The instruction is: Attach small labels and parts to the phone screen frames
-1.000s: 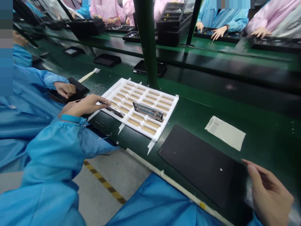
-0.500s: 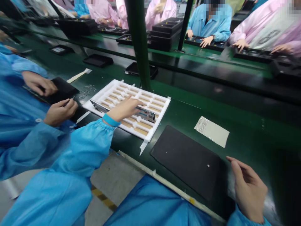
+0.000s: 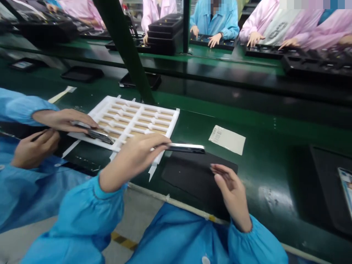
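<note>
My left hand (image 3: 134, 157) is closed on one end of a slim phone (image 3: 187, 148), holding it nearly edge-on with its silvery side showing. The phone hangs above a black mat (image 3: 189, 176) and juts out past the right edge of a white slotted tray (image 3: 129, 124). On the other side of the mat is my right hand (image 3: 229, 190), empty, with thumb and fingers apart and pointing toward the phone. A gap separates the right fingertips from it.
At left, a co-worker's hand (image 3: 66, 119) holds another phone (image 3: 100, 135) at the tray's near left corner. A pale sticker sheet (image 3: 228, 140) lies beyond the mat. A dark pad (image 3: 321, 176) is at right, and a green post (image 3: 123, 47) stands behind the tray.
My left hand has lifted the phone off the tray and carried it right, over the mat. My right hand has come inward toward it. The co-worker's hand has reached the tray with a phone.
</note>
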### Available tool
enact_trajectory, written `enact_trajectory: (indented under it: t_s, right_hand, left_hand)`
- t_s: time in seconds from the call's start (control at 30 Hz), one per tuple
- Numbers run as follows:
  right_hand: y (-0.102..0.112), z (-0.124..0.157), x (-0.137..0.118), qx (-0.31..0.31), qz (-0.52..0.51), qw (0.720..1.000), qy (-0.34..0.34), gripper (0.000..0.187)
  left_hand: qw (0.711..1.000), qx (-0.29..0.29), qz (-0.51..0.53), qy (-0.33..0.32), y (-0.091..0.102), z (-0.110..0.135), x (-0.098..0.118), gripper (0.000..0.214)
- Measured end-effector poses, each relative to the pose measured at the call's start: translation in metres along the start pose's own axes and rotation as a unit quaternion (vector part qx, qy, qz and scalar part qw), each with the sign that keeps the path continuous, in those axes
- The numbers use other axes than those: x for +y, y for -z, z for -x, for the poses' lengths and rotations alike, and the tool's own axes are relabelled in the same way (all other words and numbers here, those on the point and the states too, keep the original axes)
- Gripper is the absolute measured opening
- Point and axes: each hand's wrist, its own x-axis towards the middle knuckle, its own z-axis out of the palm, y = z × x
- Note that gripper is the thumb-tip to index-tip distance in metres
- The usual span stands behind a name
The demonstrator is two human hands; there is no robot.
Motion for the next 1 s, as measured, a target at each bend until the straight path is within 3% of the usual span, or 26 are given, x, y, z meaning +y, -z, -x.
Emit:
enact_trajectory:
  t_s: [0.13,0.23,0.3,0.33,0.4,0.5,0.63,0.77,0.83,0.9,1.0]
  right_hand:
    - [-0.015,0.012,0.009,0.012,-0.091,0.996,0.006,0.054]
    - [-0.003,0.02,0.011,0.117,-0.038,0.992,-0.02,0.063]
    - [0.014,0.02,0.006,0.188,0.015,0.982,-0.027,0.073]
    - [0.024,0.018,0.002,0.191,0.045,0.98,-0.031,0.078]
    - [0.041,0.01,-0.008,0.14,0.121,0.982,-0.032,0.077]
    - [0.054,-0.002,-0.024,0.01,0.292,0.956,-0.002,0.061]
    - [0.042,-0.01,-0.043,-0.131,0.488,0.86,0.072,0.053]
    - [0.025,-0.008,-0.057,-0.143,0.603,0.764,0.18,0.053]
    - [0.023,-0.007,-0.061,-0.152,0.628,0.734,0.207,0.054]
    - [0.023,-0.006,-0.065,-0.146,0.626,0.735,0.217,0.056]
    - [0.025,-0.006,-0.063,-0.109,0.574,0.788,0.194,0.055]
  left_hand:
    - [0.986,-0.023,0.162,-0.011,-0.055,-0.008,0.049,0.014]
    - [0.953,-0.064,0.293,0.035,-0.097,-0.006,0.075,0.014]
    - [0.931,-0.058,0.351,0.077,-0.12,0.0,0.082,0.025]
    - [0.927,-0.045,0.361,0.095,-0.13,0.004,0.082,0.031]
    - [0.928,-0.011,0.351,0.123,-0.145,0.014,0.075,0.035]
    - [0.923,0.037,0.347,0.161,-0.156,0.029,0.061,0.022]
    - [0.904,0.071,0.37,0.202,-0.159,0.038,0.052,0.03]
    - [0.9,0.087,0.375,0.206,-0.16,0.04,0.052,0.045]
    - [0.902,0.087,0.372,0.201,-0.161,0.041,0.052,0.044]
    - [0.905,0.083,0.368,0.195,-0.162,0.042,0.051,0.043]
    - [0.906,0.084,0.368,0.189,-0.161,0.043,0.05,0.042]
